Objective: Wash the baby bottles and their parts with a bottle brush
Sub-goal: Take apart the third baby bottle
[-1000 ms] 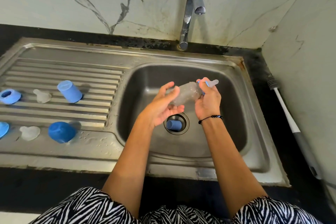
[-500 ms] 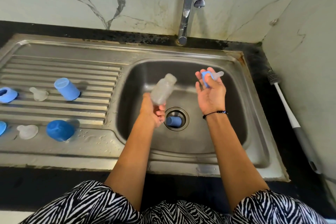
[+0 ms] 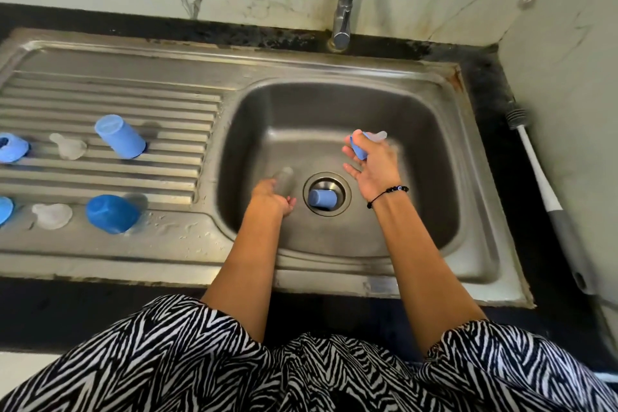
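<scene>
On the drainboard lie two blue caps, two clear teats and blue rings at the left edge, apart from one another; whether they are washed I cannot tell. The brush lies untouched on the tabletop right of the sink, so I judge the scrubbing of this bottle not yet begun. Another cap sits in the drain.

The left hand grips the clear bottle, blurred, low in the basin just left of the drain. The right hand pinches the blue ring with its teat, other fingers spread.

A second ago both hands held the bottle together at mid-basin; now top and bottle are apart and the left hand has dropped.
</scene>
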`<state>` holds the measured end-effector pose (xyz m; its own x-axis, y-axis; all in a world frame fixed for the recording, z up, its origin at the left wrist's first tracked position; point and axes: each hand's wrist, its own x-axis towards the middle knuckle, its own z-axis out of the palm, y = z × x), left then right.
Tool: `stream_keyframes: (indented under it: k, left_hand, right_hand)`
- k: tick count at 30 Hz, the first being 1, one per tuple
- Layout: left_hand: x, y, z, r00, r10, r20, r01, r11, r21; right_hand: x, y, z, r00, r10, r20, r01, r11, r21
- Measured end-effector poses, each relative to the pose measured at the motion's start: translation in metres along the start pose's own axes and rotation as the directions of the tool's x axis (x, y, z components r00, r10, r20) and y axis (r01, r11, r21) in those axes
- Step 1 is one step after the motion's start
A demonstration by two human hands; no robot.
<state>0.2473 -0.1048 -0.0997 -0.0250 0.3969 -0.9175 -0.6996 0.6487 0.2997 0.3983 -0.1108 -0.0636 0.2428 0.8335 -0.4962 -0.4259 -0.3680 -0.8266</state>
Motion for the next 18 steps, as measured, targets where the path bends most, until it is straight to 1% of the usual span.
stream_keyframes:
  k: [2,4,5,6,7,8,10,11,13,16,18]
  left_hand:
    - [0.001,0.004,0.003,0.995,0.096,-0.007,-0.096,0.995,-0.003]
    - [-0.006,0.007,0.012,0.982,0.188,-0.001,-0.187,0.982,0.026]
    - [-0.013,0.007,0.018,0.974,0.220,0.060,-0.224,0.970,0.090]
    - [-0.025,0.007,0.026,0.961,0.213,0.177,-0.244,0.954,0.176]
    - [-0.036,0.006,0.034,0.936,0.180,0.302,-0.265,0.925,0.271]
    - [-0.048,0.004,0.042,0.901,0.137,0.411,-0.287,0.899,0.331]
    - [-0.069,0.000,0.056,0.835,0.142,0.532,-0.360,0.872,0.333]
    - [-0.074,-0.001,0.060,0.813,0.179,0.553,-0.398,0.865,0.305]
    - [-0.078,-0.002,0.063,0.800,0.246,0.547,-0.431,0.870,0.238]
    - [-0.081,0.001,0.056,0.771,0.295,0.565,-0.490,0.841,0.230]
    - [-0.082,0.002,0.052,0.741,0.313,0.594,-0.524,0.823,0.219]
  right_hand:
    - [-0.002,0.000,0.001,1.000,-0.025,-0.017,0.024,0.999,-0.046]
    - [-0.008,-0.003,0.006,0.993,-0.116,-0.007,0.114,0.985,-0.127]
    - [-0.010,-0.005,0.010,0.982,-0.188,0.015,0.187,0.964,-0.191]
    - [-0.012,-0.007,0.013,0.966,-0.252,0.048,0.256,0.930,-0.264]
    - [-0.014,-0.008,0.015,0.946,-0.313,0.078,0.322,0.895,-0.310]
    - [-0.014,-0.008,0.017,0.931,-0.347,0.113,0.364,0.870,-0.332]
    - [-0.018,-0.009,0.019,0.918,-0.347,0.192,0.394,0.851,-0.347]
    - [-0.020,-0.012,0.020,0.908,-0.349,0.234,0.414,0.835,-0.361]
    - [-0.023,-0.019,0.021,0.868,-0.408,0.282,0.495,0.755,-0.429]
    - [-0.026,-0.036,0.019,0.804,-0.516,0.295,0.571,0.533,-0.625]
    - [-0.034,-0.045,0.021,0.769,-0.514,0.381,0.621,0.455,-0.638]
